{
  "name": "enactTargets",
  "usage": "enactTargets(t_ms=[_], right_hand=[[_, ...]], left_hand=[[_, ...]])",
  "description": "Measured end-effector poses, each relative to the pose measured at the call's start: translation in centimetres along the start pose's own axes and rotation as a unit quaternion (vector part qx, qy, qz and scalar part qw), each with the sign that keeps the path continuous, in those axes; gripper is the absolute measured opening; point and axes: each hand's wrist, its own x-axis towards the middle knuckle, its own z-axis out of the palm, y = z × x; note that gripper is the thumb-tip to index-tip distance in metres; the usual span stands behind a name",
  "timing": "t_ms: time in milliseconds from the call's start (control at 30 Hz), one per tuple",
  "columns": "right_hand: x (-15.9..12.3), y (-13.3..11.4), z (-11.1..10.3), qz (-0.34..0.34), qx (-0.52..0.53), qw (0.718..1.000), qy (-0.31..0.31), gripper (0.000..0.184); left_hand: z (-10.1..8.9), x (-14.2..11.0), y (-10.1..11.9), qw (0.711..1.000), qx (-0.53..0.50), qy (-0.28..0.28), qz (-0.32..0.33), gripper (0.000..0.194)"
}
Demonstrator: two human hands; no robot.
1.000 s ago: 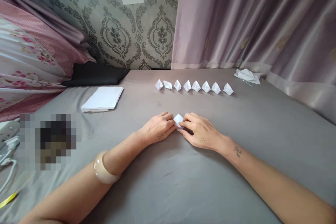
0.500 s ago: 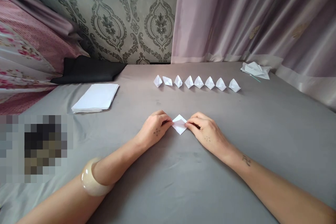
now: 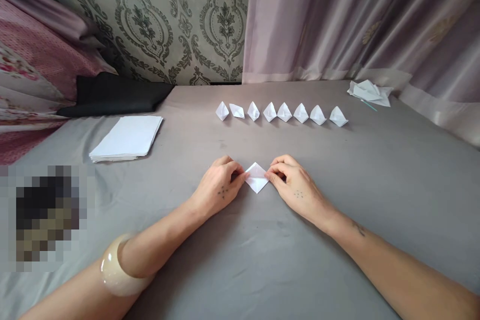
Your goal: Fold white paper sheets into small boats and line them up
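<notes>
A small white folded paper [image 3: 257, 183], diamond-shaped with a crease across its middle, is held just over the grey cloth between my two hands. My left hand [image 3: 224, 179] pinches its left corner between thumb and fingers. At the right corner, my right hand [image 3: 294, 180] grips it the same way. Beyond them stands a row of several white folded paper shapes [image 3: 284, 112], the second from the left lying flatter than the others.
To the left lies a stack of white paper sheets [image 3: 127, 137], with a black cloth [image 3: 116, 95] behind it. At the far right are loose folded papers [image 3: 369, 92] and a thin teal stick [image 3: 369, 105]. A grey cloth [image 3: 262, 260] covers the surface; a blurred patch hides something at left.
The upper flap of the folded paper has flattened upward, and its fingers-held corners sit slightly wider apart. My view has shifted a little closer and lower; the row of paper shapes stays put.
</notes>
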Motion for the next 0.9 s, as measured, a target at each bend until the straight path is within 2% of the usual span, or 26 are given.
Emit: enactTargets(t_ms=[167, 333, 467, 900], right_hand=[[-0.1, 0.8, -0.8, -0.018, 0.025, 0.998, -0.045, 0.009], [-0.4, 0.8, -0.8, -0.024, 0.022, 0.999, -0.004, 0.014], [-0.5, 0.6, -0.4, -0.039, 0.028, 0.999, -0.009, 0.006], [-0.1, -0.5, -0.1, 0.018, -0.008, 1.0, -0.018, 0.021]], left_hand=[[-0.3, 0.1, 0.3, 1.0, -0.005, -0.005, -0.004, 0.023], [-0.5, 0.1, 0.6, 1.0, -0.004, -0.012, -0.017, 0.021], [-0.4, 0.1, 0.5, 1.0, -0.002, -0.01, -0.011, 0.021], [-0.5, 0.1, 0.7, 1.0, 0.002, -0.019, -0.023, 0.025]])
